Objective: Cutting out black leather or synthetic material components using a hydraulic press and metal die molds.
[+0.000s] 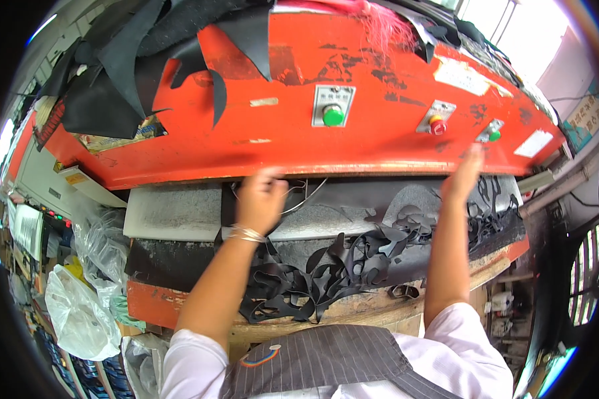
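My left hand (pixel 261 199) is over the press bed, just under the red beam's lower edge. Its fingers look bent but are blurred, and I cannot tell whether they grip anything. Beside it a thin, curved metal strip (pixel 307 201), resembling a cutting die's edge, lies on black sheet material (pixel 353 193). My right hand (pixel 464 176) is raised in front of the beam, empty, its blurred fingers stretched upward. They are nearest a small green button (pixel 494 135); contact is not visible. Tangled black offcuts (pixel 326 266) are heaped between my forearms.
The red press beam (pixel 226 133) spans the view, carrying a large green button (pixel 332 116) and a red knob (pixel 437 125). Black sheet scraps (pixel 106 100) hang over its top left. A pale pad (pixel 173 213) lies on the bed. Clear plastic bags (pixel 83 312) hang at the left.
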